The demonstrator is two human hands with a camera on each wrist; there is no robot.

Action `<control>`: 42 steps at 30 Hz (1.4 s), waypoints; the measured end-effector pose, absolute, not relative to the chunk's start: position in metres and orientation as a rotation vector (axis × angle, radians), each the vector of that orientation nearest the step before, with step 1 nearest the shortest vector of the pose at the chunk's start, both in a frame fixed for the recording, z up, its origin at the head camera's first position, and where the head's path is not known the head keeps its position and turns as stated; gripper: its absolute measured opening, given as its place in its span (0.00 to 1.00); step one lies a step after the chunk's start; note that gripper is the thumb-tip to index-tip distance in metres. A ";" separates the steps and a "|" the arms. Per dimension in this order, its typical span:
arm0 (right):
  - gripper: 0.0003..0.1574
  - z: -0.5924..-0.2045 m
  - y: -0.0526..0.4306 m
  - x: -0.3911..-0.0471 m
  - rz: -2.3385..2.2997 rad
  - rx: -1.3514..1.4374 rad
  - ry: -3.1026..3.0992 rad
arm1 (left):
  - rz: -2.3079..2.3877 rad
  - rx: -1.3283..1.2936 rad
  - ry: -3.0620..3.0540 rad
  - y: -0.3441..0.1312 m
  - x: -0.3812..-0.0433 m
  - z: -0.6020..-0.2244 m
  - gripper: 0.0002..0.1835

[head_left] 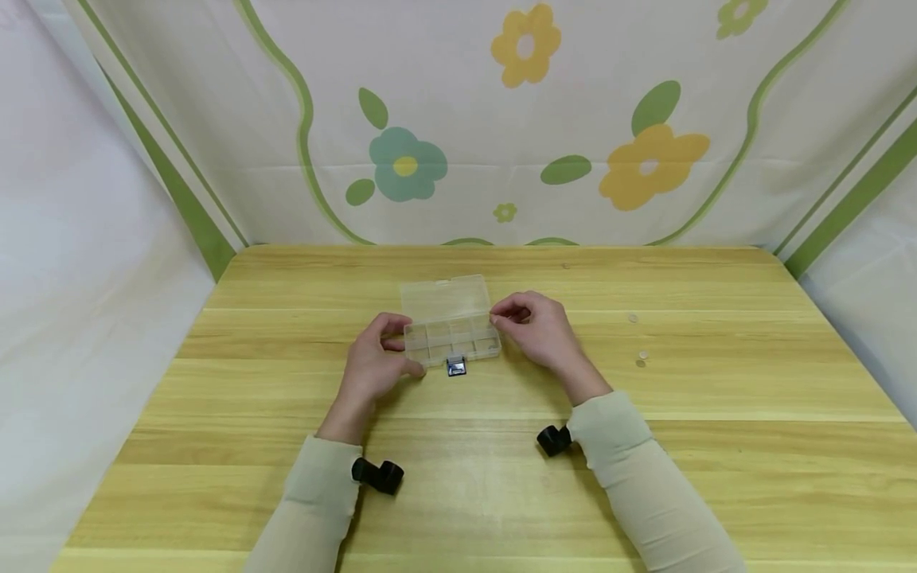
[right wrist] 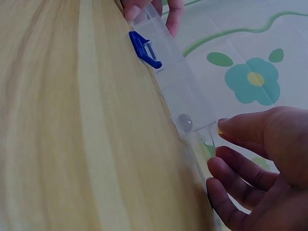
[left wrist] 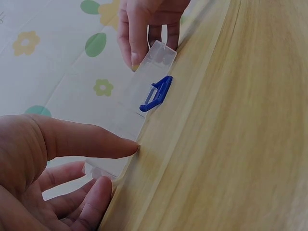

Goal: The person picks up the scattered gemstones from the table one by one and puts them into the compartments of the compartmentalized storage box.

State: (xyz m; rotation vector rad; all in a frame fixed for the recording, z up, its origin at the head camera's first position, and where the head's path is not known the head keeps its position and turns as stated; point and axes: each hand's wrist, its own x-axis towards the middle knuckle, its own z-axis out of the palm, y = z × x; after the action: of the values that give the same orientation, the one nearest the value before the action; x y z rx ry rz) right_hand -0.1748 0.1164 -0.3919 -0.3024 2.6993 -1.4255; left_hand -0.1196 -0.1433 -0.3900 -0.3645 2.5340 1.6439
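- Clear partitioned box (head_left: 439, 333) sits mid-desk (head_left: 458, 509), its lid (head_left: 444, 299) thrown back towards twelve o'clock and its blue clasp (head_left: 456, 367) at six
- Left hand (head_left: 374, 360), at the box's nine o'clock, has the left end between thumb and bent fingers, opened only about as wide as the box needs
- Right hand (head_left: 539, 333), at three o'clock, brings bent fingertips close to the thumb by the back right corner; a yellowish spot at the thumb tip may be a small piece, but I cannot tell whether anything is pinched
- The box looks like thin plastic: light, fairly stiff, a bit slippery, with lid and clasp the parts likeliest to crack; best held low by the end walls, away from the lid
- Small pale discs (head_left: 633, 317) lie on the desk further out at three o'clock; they look light and awkward to lift flat, so the rim is the place to pinch
- The right wrist view shows a round clear piece (right wrist: 185, 122) inside the right end and the clasp's open frame, both hard to read from the head; only the head view shows the whole grid, the raised lid and the loose discs
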 end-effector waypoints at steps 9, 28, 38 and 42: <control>0.07 -0.394 0.116 -0.175 -1.429 -0.315 2.700 | 1.646 -0.362 2.532 -0.144 -0.120 -0.390 0.41; 0.09 -0.393 0.116 -0.174 -1.409 -0.323 2.697 | 1.641 -0.368 2.533 -0.144 -0.119 -0.389 0.41; 0.09 -0.392 0.117 -0.174 -1.408 -0.338 2.694 | 1.638 -0.366 2.535 -0.144 -0.120 -0.390 0.41; 0.10 -0.393 0.119 -0.174 -1.394 -0.356 2.691 | 1.630 -0.361 2.541 -0.144 -0.120 -0.390 0.42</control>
State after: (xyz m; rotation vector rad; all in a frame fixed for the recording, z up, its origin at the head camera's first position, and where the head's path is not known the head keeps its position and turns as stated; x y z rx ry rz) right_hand -0.1742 0.1189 -0.3928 -0.3558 2.6906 -1.3938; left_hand -0.1199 -0.1437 -0.3897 -0.3611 2.5414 1.6302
